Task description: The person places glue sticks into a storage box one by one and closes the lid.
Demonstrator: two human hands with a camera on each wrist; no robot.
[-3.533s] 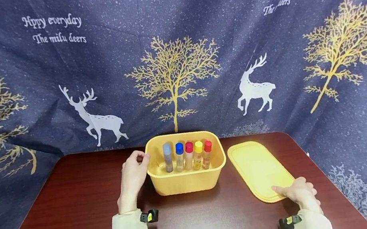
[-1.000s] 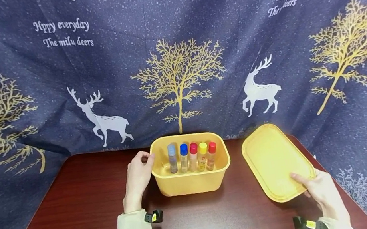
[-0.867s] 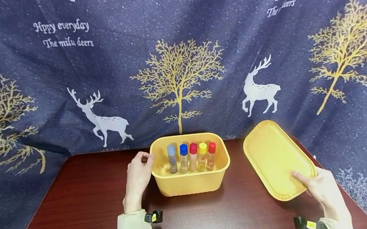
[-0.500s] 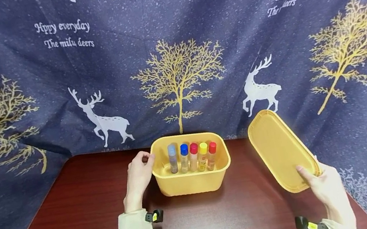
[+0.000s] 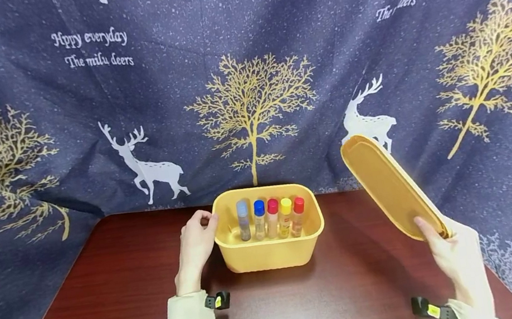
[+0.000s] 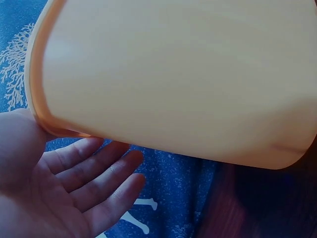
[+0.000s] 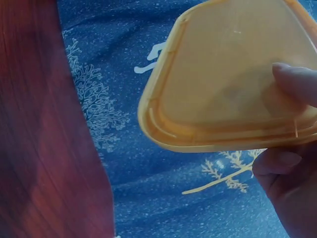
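A yellow plastic bin [image 5: 269,256] stands upright and uncovered near the table's back edge. Inside it, small clear bottles stand in a row, with caps in light blue [image 5: 241,208], dark blue [image 5: 259,207], dark red, yellow and red [image 5: 298,205]. My left hand [image 5: 196,243] pinches the bin's left rim; in the left wrist view its fingers lie along the outer wall [image 6: 173,79]. Off to the right, my right hand [image 5: 455,256] holds the yellow lid [image 5: 388,188] by its near end, thumb on the inner face. That lid is raised and steeply tilted, its ridged underside toward the bin.
The dark red-brown wooden table [image 5: 107,303] lies beneath. Close behind it hangs a blue cloth [image 5: 254,24] printed with trees and white deer. A black strap [image 5: 219,301] sits on each wrist.
My right hand has taken the lid from flat on the table, lifted it and tipped it steadily toward upright. The left hand and the bin have stayed in place.
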